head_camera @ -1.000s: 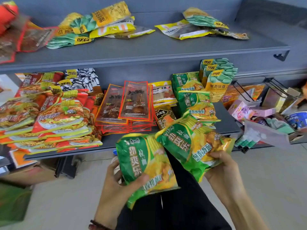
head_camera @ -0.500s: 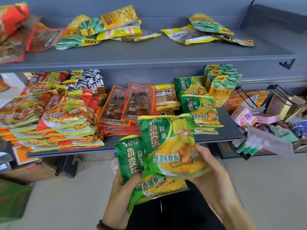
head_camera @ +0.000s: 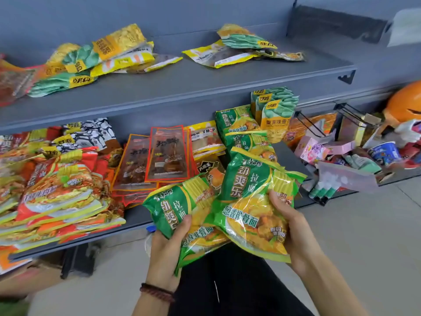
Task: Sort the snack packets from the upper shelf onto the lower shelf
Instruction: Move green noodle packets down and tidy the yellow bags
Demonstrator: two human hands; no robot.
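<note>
I hold two green noodle packets in front of the lower shelf [head_camera: 289, 153]. My left hand [head_camera: 167, 252] grips the left green packet [head_camera: 173, 208] with the thumb on its front. My right hand [head_camera: 293, 226] grips the right green packet [head_camera: 248, 201], which overlaps the left one and reaches up toward the stack of matching green packets [head_camera: 241, 131] on the lower shelf. On the upper shelf [head_camera: 182, 87] lie a left heap of yellow and green snack packets [head_camera: 98, 60] and a right heap [head_camera: 241, 49].
The lower shelf also carries red noodle packets [head_camera: 57, 185], clear red-edged packets [head_camera: 159, 156] and upright green-yellow bags [head_camera: 275, 110]. A wire rack with small boxes and a cup [head_camera: 385, 153] stands at the right. An orange round object [head_camera: 403, 103] is at the far right.
Both hands have brought the two green packets up and forward toward the lower shelf. The right packet now overlaps the left one beside the green stack. The view has moved closer.
</note>
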